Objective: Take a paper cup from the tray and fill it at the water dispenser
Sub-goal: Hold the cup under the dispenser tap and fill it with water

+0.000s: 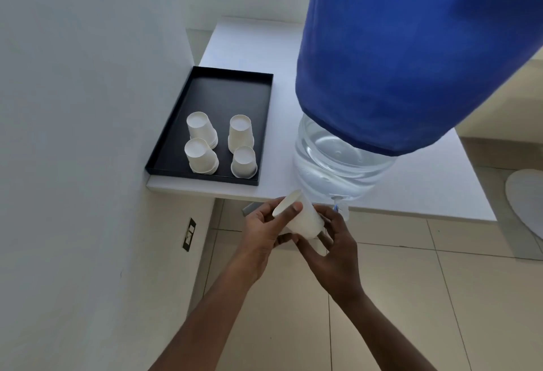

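Observation:
A white paper cup (302, 218) lies tilted on its side between both hands, just in front of the table edge. My left hand (264, 229) grips it near the base end, thumb on top. My right hand (335, 241) holds the rim end from below and the right. The water dispenser is a clear bottle (332, 162) under a blue cover (396, 56); its small tap (339, 206) sticks out just right of the cup. A black tray (223, 91) on the table holds several upside-down paper cups (219, 147).
The white table (279, 135) stands against a white wall (73, 135) on the left. Beige tiled floor lies below. A wall socket (189, 234) sits low on the wall. A grey round object (526, 200) is on the floor at far right.

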`<state>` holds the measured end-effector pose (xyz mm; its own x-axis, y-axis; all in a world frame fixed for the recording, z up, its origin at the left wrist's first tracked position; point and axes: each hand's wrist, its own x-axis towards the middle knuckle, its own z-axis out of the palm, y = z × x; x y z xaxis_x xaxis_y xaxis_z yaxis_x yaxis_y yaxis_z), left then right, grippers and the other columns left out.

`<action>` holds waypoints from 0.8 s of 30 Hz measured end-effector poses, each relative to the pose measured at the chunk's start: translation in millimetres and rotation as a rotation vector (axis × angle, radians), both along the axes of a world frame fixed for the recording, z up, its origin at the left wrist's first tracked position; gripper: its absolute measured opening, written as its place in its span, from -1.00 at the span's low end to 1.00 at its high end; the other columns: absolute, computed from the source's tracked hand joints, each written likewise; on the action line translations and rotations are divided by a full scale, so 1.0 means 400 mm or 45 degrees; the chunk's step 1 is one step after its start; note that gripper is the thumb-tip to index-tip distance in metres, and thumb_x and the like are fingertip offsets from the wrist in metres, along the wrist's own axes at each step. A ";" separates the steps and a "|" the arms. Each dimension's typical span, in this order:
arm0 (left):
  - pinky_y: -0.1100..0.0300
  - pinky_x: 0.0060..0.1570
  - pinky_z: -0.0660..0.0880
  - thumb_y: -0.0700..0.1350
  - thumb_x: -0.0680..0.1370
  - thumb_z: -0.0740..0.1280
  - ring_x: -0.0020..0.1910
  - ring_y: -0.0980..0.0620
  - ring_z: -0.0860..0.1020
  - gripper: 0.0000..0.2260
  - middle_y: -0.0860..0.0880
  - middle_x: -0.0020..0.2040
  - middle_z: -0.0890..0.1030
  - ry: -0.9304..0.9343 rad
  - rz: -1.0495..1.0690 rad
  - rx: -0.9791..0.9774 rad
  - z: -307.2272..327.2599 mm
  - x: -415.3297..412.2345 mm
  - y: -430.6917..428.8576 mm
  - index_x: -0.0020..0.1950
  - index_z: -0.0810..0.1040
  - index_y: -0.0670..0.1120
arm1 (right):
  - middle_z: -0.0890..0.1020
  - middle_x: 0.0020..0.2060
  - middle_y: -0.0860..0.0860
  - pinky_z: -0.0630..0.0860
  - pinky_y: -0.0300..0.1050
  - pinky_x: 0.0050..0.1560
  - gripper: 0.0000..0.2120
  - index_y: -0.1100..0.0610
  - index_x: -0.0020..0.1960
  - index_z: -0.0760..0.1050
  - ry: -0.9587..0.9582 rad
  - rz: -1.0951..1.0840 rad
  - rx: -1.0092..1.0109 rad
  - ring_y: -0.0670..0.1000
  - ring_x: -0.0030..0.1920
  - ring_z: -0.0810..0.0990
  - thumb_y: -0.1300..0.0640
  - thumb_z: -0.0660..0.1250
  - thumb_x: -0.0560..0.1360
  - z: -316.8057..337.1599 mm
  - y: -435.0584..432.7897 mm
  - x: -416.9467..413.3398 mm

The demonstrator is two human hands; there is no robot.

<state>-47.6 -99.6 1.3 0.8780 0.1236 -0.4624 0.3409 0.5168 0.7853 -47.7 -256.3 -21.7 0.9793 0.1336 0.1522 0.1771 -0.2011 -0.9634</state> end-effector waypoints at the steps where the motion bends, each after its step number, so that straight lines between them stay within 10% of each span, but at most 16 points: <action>1: 0.16 -0.10 0.66 0.03 0.36 0.62 0.05 0.00 0.72 -0.61 0.00 0.03 0.77 -0.032 -0.022 0.061 0.001 -0.008 -0.007 0.16 0.73 0.03 | 0.64 0.27 0.03 0.68 0.03 0.23 -0.39 0.14 0.38 0.50 -0.008 0.008 -0.012 0.09 0.36 0.61 0.23 0.64 0.39 0.006 -0.011 -0.006; 10: 0.25 0.05 0.63 0.01 0.29 0.69 0.17 0.21 0.60 -0.41 0.16 0.19 0.66 -0.344 -0.324 0.885 -0.005 -0.033 -0.053 0.28 0.61 0.18 | 0.66 0.20 -0.30 0.58 -0.28 0.22 -0.35 -0.14 0.36 0.46 -0.002 0.108 -0.164 -0.19 0.25 0.66 -0.03 0.58 0.32 0.045 -0.092 -0.006; 24: 0.29 -0.09 0.65 0.06 0.26 0.69 0.12 0.32 0.59 -0.41 0.17 0.14 0.65 -0.266 -0.432 1.046 -0.126 -0.039 -0.143 0.23 0.57 0.08 | 0.68 0.11 -0.25 0.72 -0.12 0.04 -0.34 -0.11 0.29 0.48 0.162 0.026 -0.257 -0.15 0.17 0.68 0.04 0.68 0.28 -0.122 -0.175 -0.015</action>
